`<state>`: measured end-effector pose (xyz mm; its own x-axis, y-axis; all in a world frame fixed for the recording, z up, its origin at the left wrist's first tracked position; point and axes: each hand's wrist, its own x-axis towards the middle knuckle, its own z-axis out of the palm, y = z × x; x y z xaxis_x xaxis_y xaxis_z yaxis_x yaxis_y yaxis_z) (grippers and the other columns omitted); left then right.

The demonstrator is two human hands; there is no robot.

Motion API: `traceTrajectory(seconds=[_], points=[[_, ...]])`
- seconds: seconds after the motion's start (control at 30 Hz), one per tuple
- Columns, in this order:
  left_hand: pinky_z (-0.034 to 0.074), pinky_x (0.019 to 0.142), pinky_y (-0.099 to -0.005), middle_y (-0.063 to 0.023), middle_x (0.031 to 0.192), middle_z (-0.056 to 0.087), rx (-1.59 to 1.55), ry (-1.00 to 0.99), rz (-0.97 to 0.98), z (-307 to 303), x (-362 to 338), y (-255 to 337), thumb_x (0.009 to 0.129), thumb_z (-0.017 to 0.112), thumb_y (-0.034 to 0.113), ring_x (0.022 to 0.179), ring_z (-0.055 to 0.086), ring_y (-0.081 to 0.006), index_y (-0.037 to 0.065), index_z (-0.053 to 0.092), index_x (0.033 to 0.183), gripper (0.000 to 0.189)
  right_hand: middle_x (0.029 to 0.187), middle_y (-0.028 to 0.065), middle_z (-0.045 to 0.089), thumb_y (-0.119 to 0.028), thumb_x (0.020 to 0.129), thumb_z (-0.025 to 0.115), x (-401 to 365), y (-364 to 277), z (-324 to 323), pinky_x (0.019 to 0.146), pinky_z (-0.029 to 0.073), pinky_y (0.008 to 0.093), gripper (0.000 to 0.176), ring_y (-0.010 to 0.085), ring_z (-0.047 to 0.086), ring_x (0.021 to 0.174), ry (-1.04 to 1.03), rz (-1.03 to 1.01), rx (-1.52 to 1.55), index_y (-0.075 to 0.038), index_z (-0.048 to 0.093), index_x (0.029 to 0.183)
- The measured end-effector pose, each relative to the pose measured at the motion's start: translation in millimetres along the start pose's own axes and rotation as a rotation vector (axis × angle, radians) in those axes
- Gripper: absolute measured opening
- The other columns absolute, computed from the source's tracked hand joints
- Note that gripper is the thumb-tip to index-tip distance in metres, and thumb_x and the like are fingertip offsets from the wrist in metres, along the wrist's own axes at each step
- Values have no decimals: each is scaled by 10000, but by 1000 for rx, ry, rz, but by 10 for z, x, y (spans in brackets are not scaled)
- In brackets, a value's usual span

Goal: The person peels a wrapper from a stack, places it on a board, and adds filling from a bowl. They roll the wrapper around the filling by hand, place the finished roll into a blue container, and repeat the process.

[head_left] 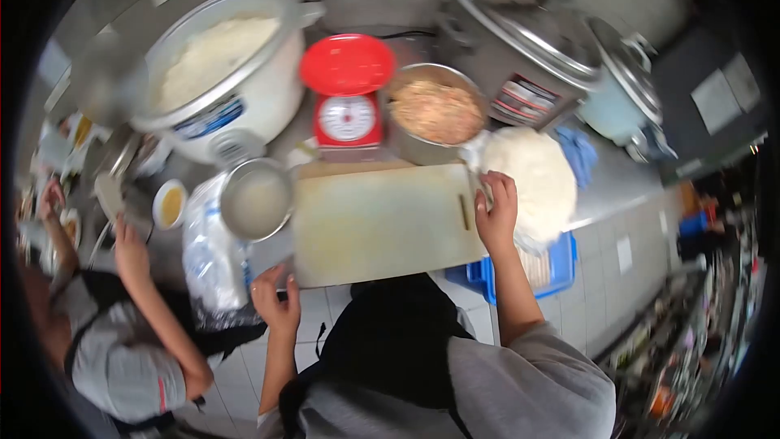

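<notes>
bench (621,177): board (382,228) lay flat
left hand (276,301): loose, empty
right hand (498,211): by its edge, grip unclear
step: seemed board-handling; needed steadiness

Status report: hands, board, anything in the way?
Left hand open, near board; right hand at its right edge, contact unclear. Board lying flat. Pan close by left edge, scale behind.

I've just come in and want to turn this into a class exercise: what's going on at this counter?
A person stands at a cutting board, right hand at its slotted end and left hand by its near left corner; whether either grips it is unclear. Behind it stand a red scale and a bowl of pinkish mixture. A pan of cloudy liquid is to the left, where a co-worker is also at work.
</notes>
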<state>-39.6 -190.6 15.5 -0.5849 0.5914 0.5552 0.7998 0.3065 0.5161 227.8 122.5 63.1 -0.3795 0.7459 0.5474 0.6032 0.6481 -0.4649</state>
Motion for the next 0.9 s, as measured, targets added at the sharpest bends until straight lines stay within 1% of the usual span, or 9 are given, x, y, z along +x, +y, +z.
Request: traceTrajectory(seconds=[0.13, 0.17, 0.27, 0.37, 0.57, 0.67, 0.7, 0.8, 0.9], points=[[453, 810, -410, -137, 974, 640, -127, -72, 101, 145, 185, 106, 773, 663, 28, 909, 588, -332, 30, 631, 1023, 252, 1141, 157, 586, -56, 729, 715, -235, 694, -299, 899, 455, 448, 401, 344, 546, 1063, 0, 340, -310, -57, 621, 1119], [452, 806, -409, -137, 971, 638, -148, -76, 118, 169, 207, 102, 773, 661, 24, 904, 587, -333, 29, 629, 1023, 253, 1140, 120, 594, -135, 700, 773, -308, 841, -305, 896, 454, 449, 468, 332, 552, 1055, -26, 369, -324, -89, 637, 1145], [453, 798, -406, -141, 970, 633, -193, -113, 152, 186, 289, 141, 773, 657, 17, 895, 585, -335, 26, 623, 1027, 256, 1121, 82, 603, -186, 681, 801, -293, 847, -363, 871, 458, 460, 498, 314, 561, 1029, -48, 351, -365, -131, 653, 1154], [453, 795, -408, -146, 967, 634, -223, -125, 149, 193, 294, 162, 775, 653, 13, 887, 586, -337, 25, 619, 1027, 255, 1110, 54, 608, -227, 680, 808, -195, 909, -364, 851, 459, 471, 488, 301, 563, 1017, -40, 472, -273, -157, 672, 1143], [447, 794, -401, -136, 962, 644, -274, -146, 88, 303, 212, 195, 781, 646, 13, 879, 594, -323, 31, 614, 1002, 225, 1006, 61, 637, -242, 748, 775, -112, 1025, -366, 809, 488, 379, 286, 250, 607, 915, -65, 489, -308, -131, 738, 1008], [444, 793, -399, -129, 962, 647, -335, -173, 75, 355, 253, 222, 785, 645, 20, 887, 598, -313, 32, 614, 993, 211, 953, 83, 647, -227, 780, 750, -131, 1359, -314, 779, 498, 336, 231, 242, 630, 838, 29, 634, -52, -119, 751, 984], [450, 792, -390, -127, 955, 648, -340, -176, 81, 372, 284, 241, 780, 645, 12, 880, 600, -304, 29, 614, 992, 215, 909, 104, 654, -120, 836, 662, -108, 1425, -338, 774, 497, 327, 170, 237, 640, 824, 4, 705, -1, -85, 721, 992], [468, 784, -368, -122, 939, 652, -369, -178, 98, 439, 390, 302, 768, 646, -9, 862, 606, -283, 21, 616, 989, 225, 865, 111, 648, -23, 867, 556, -36, 1706, -468, 751, 492, 309, 154, 218, 636, 813, 282, 419, 23, -48, 661, 975], [473, 781, -370, -122, 941, 655, -415, -175, 82, 510, 443, 358, 770, 648, -3, 857, 615, -284, 22, 621, 980, 214, 787, 114, 633, 22, 877, 487, 369, 1900, -869, 704, 480, 295, 152, 194, 602, 720, 533, 462, -16, -39, 602, 956]])
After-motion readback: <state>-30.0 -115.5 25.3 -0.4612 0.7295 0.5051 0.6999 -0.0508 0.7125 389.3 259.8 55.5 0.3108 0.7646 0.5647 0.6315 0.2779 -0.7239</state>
